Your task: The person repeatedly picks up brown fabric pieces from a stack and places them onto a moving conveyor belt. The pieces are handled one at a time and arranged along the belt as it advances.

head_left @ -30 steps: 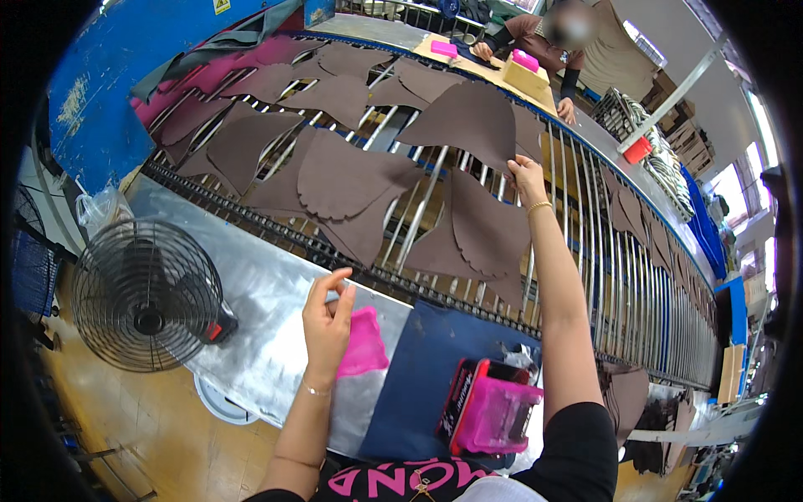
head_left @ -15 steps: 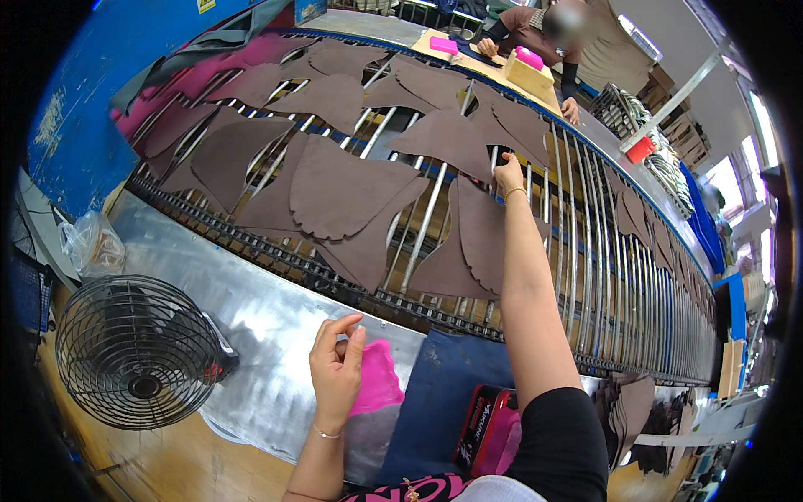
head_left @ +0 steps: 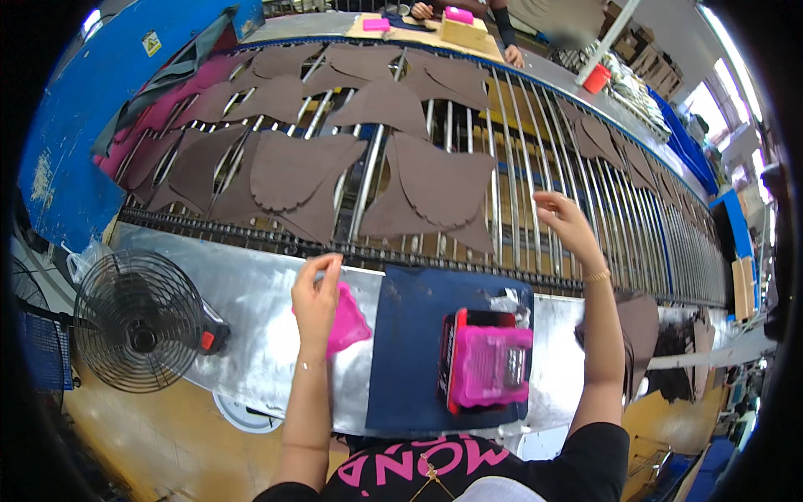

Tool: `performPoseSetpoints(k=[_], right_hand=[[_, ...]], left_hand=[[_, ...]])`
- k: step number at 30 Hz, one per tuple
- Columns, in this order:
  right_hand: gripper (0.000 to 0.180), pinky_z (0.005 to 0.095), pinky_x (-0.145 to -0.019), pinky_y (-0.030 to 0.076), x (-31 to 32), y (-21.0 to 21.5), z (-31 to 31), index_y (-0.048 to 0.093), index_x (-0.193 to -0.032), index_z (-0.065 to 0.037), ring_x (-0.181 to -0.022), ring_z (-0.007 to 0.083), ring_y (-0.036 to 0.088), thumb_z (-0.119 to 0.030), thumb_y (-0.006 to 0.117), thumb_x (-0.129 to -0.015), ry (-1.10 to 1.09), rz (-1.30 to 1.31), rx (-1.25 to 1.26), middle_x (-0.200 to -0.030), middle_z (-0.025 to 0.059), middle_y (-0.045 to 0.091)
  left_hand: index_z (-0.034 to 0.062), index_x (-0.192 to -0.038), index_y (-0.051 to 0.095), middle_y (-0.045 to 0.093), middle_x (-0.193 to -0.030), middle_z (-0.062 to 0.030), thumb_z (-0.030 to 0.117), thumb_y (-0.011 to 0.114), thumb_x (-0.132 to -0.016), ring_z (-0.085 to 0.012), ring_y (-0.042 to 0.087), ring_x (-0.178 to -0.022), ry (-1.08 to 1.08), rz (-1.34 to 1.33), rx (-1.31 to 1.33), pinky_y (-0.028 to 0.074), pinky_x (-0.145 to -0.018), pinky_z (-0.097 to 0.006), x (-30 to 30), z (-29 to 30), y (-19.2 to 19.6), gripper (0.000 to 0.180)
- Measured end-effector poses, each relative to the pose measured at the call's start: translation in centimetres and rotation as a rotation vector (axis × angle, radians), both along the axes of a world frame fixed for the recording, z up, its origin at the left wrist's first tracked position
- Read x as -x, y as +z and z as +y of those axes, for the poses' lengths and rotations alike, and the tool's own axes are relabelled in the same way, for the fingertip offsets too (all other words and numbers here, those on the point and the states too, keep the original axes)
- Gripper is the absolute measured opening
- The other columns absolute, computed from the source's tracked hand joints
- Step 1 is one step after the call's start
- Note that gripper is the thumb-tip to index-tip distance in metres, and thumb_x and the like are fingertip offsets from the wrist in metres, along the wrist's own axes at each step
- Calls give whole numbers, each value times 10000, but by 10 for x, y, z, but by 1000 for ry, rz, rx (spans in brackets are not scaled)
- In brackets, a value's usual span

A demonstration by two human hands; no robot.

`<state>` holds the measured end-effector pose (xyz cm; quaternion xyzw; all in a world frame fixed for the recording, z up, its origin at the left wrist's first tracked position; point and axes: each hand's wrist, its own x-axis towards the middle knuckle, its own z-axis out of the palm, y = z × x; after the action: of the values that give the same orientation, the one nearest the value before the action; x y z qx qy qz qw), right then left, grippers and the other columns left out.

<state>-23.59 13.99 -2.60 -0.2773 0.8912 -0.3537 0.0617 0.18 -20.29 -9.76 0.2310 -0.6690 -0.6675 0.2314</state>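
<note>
My left hand (head_left: 314, 294) is over the metal ledge, fingers bent and pressed together. Whatever they hold, if anything, is hidden. Just beside and below it lies a pink wavy-edged piece (head_left: 350, 321). Over the metal rods (head_left: 517, 184) of the rack my right hand (head_left: 567, 224) hangs with fingers stretched and nothing in them. To its left, two overlapping flat brown pieces (head_left: 439, 180) rest on the rods, the upper one with a notched lower edge. A similar brown pair (head_left: 301, 171) lies further left. More brown cut pieces (head_left: 381, 105) cover the rack behind.
A black fan (head_left: 142, 335) stands at the left. On a dark blue mat (head_left: 410, 360) in front of me sits a pink tray (head_left: 493, 364) on a red-and-black box. Brown pieces (head_left: 636, 330) hang at the right. Across the rack is a co-worker's hand (head_left: 514, 57).
My right hand has drawn back from the far brown pieces and moved right, its fingers opening. My left hand's fingers have come together. The view has shifted, showing the pink tray fully.
</note>
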Motion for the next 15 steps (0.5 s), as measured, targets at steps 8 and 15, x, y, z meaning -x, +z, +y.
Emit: performPoseSetpoints(k=[8, 15], right_hand=[[253, 228, -807, 448, -160, -8, 217, 590, -1132, 13, -900, 102, 565, -114, 566, -915, -647, -36, 194, -1020, 46, 623], [261, 200, -746, 434, -240, -10, 297, 569, -1171, -25, -860, 61, 563, -139, 561, -937, -877, -56, 390, -1045, 3, 611]], left_hand=[[-45, -997, 591, 610, -749, -83, 214, 586, -892, -155, 600, -498, -429, -289, -133, 462, -408, -245, 124, 13, -37, 280], [-69, -972, 545, 638, -778, -145, 182, 558, -902, -206, 638, -561, -411, -421, -429, 518, -443, -274, 185, 20, -66, 260]])
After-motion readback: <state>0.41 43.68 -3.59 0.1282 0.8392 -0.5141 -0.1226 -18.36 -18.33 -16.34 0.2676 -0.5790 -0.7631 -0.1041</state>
